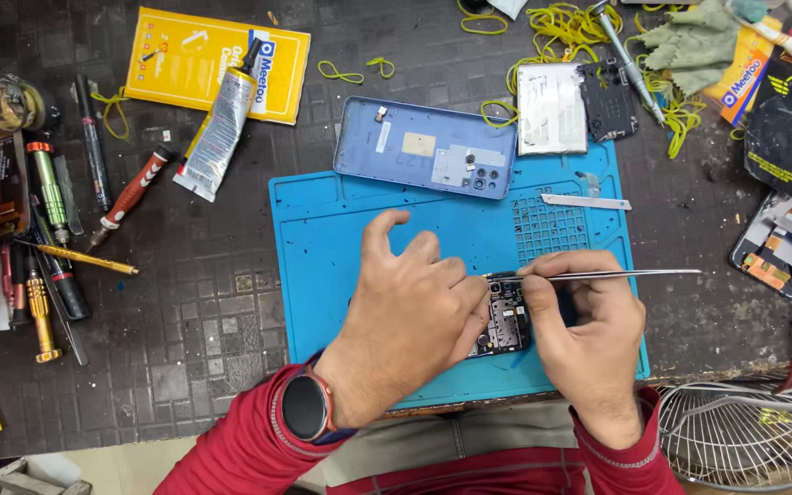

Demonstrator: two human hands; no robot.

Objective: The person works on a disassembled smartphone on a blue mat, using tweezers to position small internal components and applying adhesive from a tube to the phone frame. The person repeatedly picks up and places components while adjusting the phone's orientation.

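An opened phone [506, 316] with its circuit board showing lies on the blue work mat [323, 229] near the mat's front edge. My left hand [410, 307] lies over the phone's left side and holds it down. My right hand [584, 325] grips thin metal tweezers [625, 273] whose tip points left onto the top of the phone's board. A dark watch sits on my left wrist, and both sleeves are red.
A blue phone back cover [423, 147] lies at the mat's far edge, beside a metal plate [552, 108] and black board part [609, 101]. A glue tube [222, 115], yellow box [194, 60], screwdrivers [48, 238], yellow rubber bands [561, 27] and a fan grille [753, 435] surround the mat.
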